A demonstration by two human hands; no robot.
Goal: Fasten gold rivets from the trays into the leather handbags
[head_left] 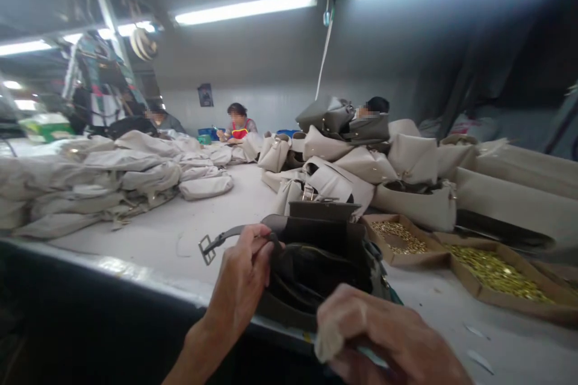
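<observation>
The person is holding one dark handbag (316, 271) at the near edge of a white table (171, 210), its open mouth tilted up toward the person and its flap standing away from them. Its long axis is running across the view, from left to right. The left hand (239, 280) is gripping the top edge, with its fingers (255, 246) curled together and clamped on the bag where one strap (235, 232) leaves it. That strap is pointing left over the table and ending in one metal buckle (207, 249). The right hand (383, 337) is in front of the bag, with its fingers (356, 319) bent together over one pale cloth (329, 340).

Two cardboard trays of gold studs (497, 274) are sitting just right of the bag. Behind it, many cream handbags (413, 159) are standing in a crowded pile, too overlapped to count, with two dark grey handbags (325, 114) lying on top. A heap of flat cream bag pieces (90, 180) is lying to the left. Three co-workers (239, 123) are sitting beyond the table.
</observation>
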